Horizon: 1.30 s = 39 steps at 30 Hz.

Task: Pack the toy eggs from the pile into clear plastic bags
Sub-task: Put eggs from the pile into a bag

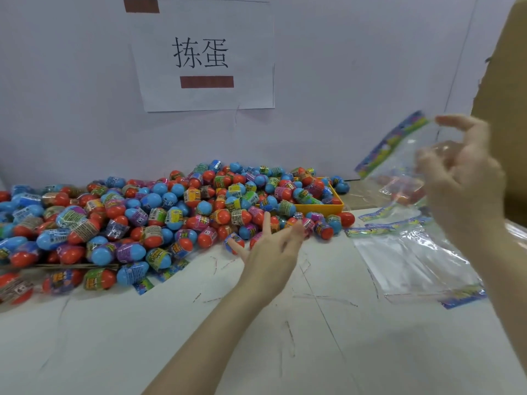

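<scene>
A big pile of red and blue toy eggs (159, 212) in printed wrappers covers the left and middle of the white table (256, 337). My left hand (271, 246) reaches out over the pile's near edge, fingers spread and straight, holding nothing. My right hand (462, 172) is raised at the right and pinches a clear plastic bag (399, 163) with a colourful header strip; the bag hangs in the air. Several more clear bags (410, 260) lie flat on the table below it.
A yellow tray (322, 208) sits half buried at the pile's right end. A paper sign (205, 52) is taped to the wall behind. A brown cardboard box (507, 109) stands at the right edge.
</scene>
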### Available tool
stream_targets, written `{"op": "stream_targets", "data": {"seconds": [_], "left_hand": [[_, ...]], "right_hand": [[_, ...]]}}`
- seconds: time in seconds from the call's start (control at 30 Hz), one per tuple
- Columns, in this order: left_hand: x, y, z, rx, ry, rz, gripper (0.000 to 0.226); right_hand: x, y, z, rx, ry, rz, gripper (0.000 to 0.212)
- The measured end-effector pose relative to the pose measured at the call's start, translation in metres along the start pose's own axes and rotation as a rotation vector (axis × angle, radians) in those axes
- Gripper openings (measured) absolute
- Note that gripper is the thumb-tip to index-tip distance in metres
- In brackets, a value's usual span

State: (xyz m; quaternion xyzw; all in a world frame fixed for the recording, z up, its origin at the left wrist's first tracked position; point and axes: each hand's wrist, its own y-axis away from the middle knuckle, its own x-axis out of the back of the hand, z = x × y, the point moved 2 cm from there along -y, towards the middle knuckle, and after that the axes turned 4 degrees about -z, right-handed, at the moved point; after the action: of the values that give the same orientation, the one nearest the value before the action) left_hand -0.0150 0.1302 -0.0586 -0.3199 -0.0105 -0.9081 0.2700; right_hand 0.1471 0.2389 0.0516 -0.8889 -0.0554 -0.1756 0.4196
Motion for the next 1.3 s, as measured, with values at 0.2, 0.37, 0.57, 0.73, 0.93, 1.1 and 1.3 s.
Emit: {"op": "stream_targets", "data": {"seconds": [0.2,0.37,0.57,0.73,0.93,1.1,1.3], "left_hand": [[0.028,0.014,-0.006,-0.178,-0.19,0.075,0.04],[0.029,0.02,0.007,-0.268,-0.526,0.097,0.117],[0.045,0.033,0.034,0.181,0.815,-0.041,0.101],[0.056,0.045,0.024,0.298,1.162,-0.015,0.069],[0.081,0.052,-0.005,0.26,1.114,0.193,0.011],[0.103,0.059,-0.016,0.12,0.956,0.378,0.01],[0.109,0.059,-0.023,0.104,1.114,0.415,0.011]], "right_hand": [[-0.031,0.002,-0.025,-0.121,-0.533,-0.295,0.031],[-0.038,0.004,-0.034,-0.129,-0.628,-0.219,0.033],[-0.046,0.012,-0.041,-0.304,-1.075,-0.413,0.024],[-0.075,0.023,-0.054,-0.509,-1.466,-0.455,0.019],[-0.109,0.038,-0.057,-0.684,-1.248,-0.285,0.019],[-0.128,0.063,-0.056,-0.331,-0.812,-0.041,0.05],[-0.145,0.093,-0.059,0.654,0.164,-0.442,0.098]]}}
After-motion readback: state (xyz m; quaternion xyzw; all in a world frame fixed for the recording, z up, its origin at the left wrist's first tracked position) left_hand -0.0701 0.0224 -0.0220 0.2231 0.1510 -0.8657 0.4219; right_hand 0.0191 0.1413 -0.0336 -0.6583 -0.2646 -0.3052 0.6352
